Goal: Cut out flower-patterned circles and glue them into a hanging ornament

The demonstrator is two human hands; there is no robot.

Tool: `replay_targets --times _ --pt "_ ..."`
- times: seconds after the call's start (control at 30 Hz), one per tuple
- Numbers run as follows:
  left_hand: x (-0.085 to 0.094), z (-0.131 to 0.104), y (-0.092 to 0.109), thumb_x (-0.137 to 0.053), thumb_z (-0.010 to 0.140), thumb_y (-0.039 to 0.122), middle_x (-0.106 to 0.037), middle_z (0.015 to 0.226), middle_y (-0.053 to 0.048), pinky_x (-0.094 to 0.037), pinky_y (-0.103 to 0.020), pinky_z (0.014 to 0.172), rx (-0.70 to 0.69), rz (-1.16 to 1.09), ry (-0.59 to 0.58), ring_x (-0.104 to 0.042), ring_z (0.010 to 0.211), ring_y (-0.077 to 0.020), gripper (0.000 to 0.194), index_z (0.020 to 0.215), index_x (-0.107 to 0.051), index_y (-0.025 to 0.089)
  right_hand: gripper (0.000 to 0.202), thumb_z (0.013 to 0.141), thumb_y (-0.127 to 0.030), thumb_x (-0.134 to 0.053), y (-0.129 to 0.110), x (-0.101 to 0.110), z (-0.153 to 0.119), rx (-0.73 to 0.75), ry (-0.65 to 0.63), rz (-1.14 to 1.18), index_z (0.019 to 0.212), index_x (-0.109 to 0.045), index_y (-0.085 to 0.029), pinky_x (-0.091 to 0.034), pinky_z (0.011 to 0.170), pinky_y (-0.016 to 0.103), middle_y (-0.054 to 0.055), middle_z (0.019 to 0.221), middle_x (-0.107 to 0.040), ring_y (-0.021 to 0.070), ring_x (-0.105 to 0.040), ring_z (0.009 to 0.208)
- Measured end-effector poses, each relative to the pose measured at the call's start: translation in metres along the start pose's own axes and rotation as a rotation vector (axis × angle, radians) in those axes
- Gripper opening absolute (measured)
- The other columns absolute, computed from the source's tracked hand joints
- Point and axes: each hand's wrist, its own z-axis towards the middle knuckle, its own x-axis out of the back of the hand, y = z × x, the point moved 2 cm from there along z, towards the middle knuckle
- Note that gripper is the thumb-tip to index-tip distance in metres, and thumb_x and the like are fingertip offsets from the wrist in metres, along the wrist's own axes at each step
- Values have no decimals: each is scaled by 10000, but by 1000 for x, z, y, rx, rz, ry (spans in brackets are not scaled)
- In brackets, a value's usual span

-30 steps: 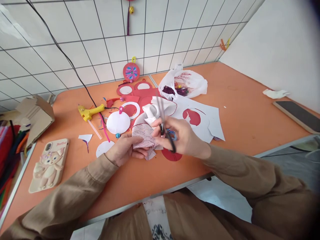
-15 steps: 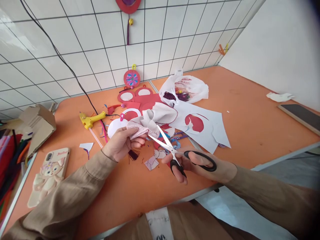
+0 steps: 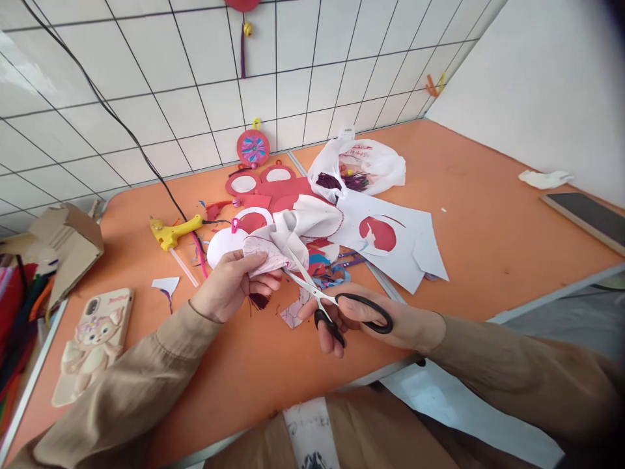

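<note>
Head view: scissors (image 3: 316, 293) perhaps around patterned cloth (image 3: 258, 243)

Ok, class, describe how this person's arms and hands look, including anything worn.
The long brown fabric left sleeve and matching right sleeve are creased and end at the wrists; a seam borders the left cuff. The left hand and right hand wear no gloves.

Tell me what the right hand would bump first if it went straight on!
Probably the cloth in the left hand: the scissors in the right hand point that way, though depth is hard to judge.
</note>
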Motion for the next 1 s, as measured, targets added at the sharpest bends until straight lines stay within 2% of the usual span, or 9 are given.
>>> replay_targets --times 0.33,0.57,0.73,0.9,1.0 --pt "7 3 -9 -756 779 193 -742 628 -126 -561 -194 442 8 45 -104 -682 472 -158 172 695 -746 44 661 902 -699 -554 -4 -2 -3 -17 61 -37 1116 -686 -88 -444 660 301 103 820 -700 154 -633 651" --pt "6 4 -18 -911 636 320 -761 677 -127 -556 -182 450 -11 20 -135 -687 483 -149 333 742 -760 43 686 847 -719 -624 -4 -2 3 -54 84 -104 1129 -684 -96 -471 717 321 89 828 -690 159 -630 720" --pt "6 4 -18 -906 629 331 -750 646 -123 -562 -199 449 -36 7 -104 -686 480 -160 331 697 -744 50 674 864 -706 -613 -1 0 4 -75 88 -116 1150 -677 -99 -464 697 305 87 832 -691 152 -631 718" --pt "0 1 -20 -820 710 225 -737 613 -120 -540 -193 420 28 -23 -129 -685 461 -170 194 679 -725 59 689 846 -722 -622 3 0 10 -72 91 -104 1136 -678 -100 -469 691 310 82 811 -686 154 -628 703" --pt "-2 -1 -21 -731 773 165 -739 619 -131 -544 -202 416 71 -40 -86 -687 454 -177 153 673 -722 49 714 838 -741 -614 4 1 13 -22 77 -110 1141 -675 -97 -467 698 315 91 825 -686 158 -624 713"
